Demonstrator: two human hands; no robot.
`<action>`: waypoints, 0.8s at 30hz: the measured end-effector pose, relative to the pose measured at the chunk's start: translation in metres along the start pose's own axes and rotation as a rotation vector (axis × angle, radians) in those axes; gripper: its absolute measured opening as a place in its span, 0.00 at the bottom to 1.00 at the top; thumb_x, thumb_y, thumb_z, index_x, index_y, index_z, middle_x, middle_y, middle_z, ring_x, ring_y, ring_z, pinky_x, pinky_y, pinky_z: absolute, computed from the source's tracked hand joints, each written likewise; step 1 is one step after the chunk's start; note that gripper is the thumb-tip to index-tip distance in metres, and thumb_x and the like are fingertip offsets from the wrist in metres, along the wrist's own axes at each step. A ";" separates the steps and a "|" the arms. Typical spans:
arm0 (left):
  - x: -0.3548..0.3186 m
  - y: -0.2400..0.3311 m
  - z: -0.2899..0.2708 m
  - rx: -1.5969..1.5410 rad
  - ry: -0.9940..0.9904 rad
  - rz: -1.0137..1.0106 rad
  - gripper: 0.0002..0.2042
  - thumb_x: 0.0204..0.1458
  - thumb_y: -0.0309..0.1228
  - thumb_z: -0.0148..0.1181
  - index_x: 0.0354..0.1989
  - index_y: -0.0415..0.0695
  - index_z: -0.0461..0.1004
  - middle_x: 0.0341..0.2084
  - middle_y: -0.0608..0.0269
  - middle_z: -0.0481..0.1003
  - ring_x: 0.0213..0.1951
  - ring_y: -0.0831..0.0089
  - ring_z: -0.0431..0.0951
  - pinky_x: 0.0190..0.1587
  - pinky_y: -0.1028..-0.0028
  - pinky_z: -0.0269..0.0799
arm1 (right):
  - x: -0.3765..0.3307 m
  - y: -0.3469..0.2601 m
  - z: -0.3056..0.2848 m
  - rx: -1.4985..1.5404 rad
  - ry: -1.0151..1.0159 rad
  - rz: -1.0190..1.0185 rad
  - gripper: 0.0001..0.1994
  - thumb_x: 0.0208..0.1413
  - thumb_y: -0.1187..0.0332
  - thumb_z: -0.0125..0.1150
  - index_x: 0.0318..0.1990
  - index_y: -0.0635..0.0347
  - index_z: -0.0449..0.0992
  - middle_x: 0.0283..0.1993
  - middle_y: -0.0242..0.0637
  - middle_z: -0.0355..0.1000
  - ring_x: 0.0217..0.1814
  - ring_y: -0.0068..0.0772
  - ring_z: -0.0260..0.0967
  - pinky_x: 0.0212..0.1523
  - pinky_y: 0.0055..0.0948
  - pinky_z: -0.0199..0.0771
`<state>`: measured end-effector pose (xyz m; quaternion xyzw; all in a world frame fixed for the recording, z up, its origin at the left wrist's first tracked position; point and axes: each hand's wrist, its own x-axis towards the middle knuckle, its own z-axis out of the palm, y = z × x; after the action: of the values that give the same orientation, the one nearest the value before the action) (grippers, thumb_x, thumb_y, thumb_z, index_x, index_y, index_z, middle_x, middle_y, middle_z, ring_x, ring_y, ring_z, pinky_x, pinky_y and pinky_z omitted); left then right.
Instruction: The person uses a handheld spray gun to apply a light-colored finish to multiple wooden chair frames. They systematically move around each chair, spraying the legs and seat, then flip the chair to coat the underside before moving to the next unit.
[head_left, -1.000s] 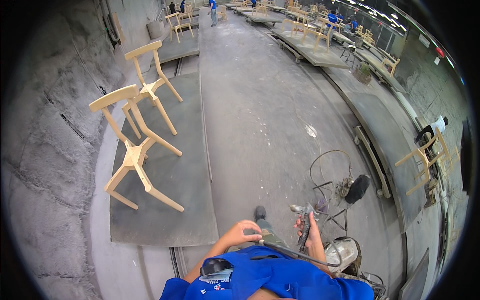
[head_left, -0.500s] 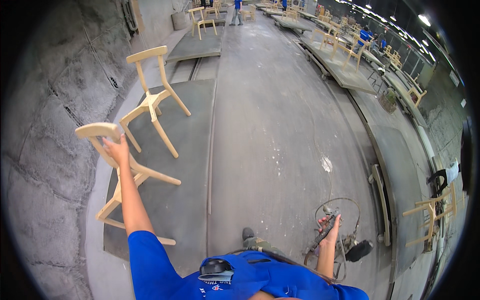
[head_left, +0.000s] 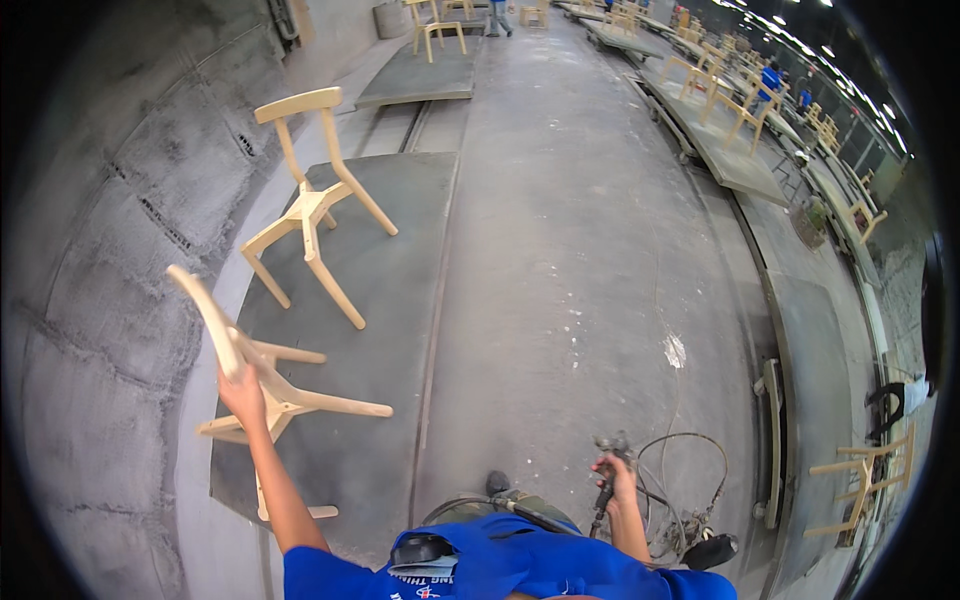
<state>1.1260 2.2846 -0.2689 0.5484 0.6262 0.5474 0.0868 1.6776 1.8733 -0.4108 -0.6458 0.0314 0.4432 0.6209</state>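
Observation:
On the left, my left hand (head_left: 242, 392) is closed around the backrest of a pale wooden chair frame (head_left: 345, 404). This frame has no seat panel and stands turned on the grey platform (head_left: 385, 300). A second chair frame (head_left: 311, 210) of the same kind stands just beyond it on that platform, its backrest toward the wall. At lower right, my right hand (head_left: 622, 482) grips a spray gun (head_left: 612, 446) by its handle. A thin dark hose (head_left: 690, 436) loops beside the gun. Part of the gun's handle is hidden by my fingers.
A rough grey wall (head_left: 120, 260) runs along the left. Farther platforms (head_left: 420, 78) carry more chair frames, and a long platform (head_left: 720, 160) lies on the right. Another chair frame (head_left: 865, 475) is at the right edge. People in blue (head_left: 770, 78) are far off.
My left hand has turned the near chair frame, swinging its backrest round toward me. My right hand has shifted left with the spray gun, and the view has moved slightly.

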 end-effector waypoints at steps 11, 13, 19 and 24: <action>-0.196 0.015 -0.113 -0.187 0.264 -0.058 0.33 0.53 0.32 0.72 0.65 0.34 0.64 0.60 0.49 0.69 0.60 0.58 0.71 0.65 0.60 0.63 | 0.031 -0.007 0.231 -0.276 -0.819 0.072 0.14 0.65 0.68 0.59 0.56 0.62 0.75 0.50 0.39 0.79 0.54 0.34 0.77 0.47 0.35 0.82; -0.213 0.005 -0.083 -0.026 0.358 -0.411 0.33 0.53 0.32 0.72 0.65 0.33 0.63 0.62 0.48 0.66 0.61 0.57 0.70 0.67 0.58 0.61 | 0.026 -0.002 0.256 -0.363 -0.879 0.083 0.16 0.68 0.62 0.56 0.57 0.62 0.74 0.54 0.41 0.77 0.58 0.34 0.74 0.48 0.37 0.82; -0.181 -0.012 -0.031 -0.149 0.221 -0.580 0.19 0.55 0.26 0.69 0.53 0.34 0.72 0.46 0.54 0.75 0.55 0.66 0.75 0.58 0.66 0.70 | 0.002 0.027 0.309 -0.478 -1.055 0.105 0.19 0.70 0.57 0.53 0.60 0.60 0.72 0.55 0.40 0.76 0.60 0.34 0.73 0.48 0.34 0.82; -0.181 -0.031 -0.024 -0.161 0.307 -0.358 0.12 0.55 0.30 0.69 0.42 0.37 0.75 0.39 0.58 0.75 0.41 0.63 0.76 0.48 0.64 0.72 | 0.004 0.027 0.358 -0.624 -0.984 0.067 0.21 0.72 0.51 0.47 0.56 0.59 0.74 0.44 0.36 0.77 0.49 0.31 0.76 0.35 0.29 0.80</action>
<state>1.1602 2.1349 -0.3730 0.3306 0.6734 0.6484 0.1298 1.4724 2.1663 -0.3755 -0.5150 -0.3722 0.6988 0.3285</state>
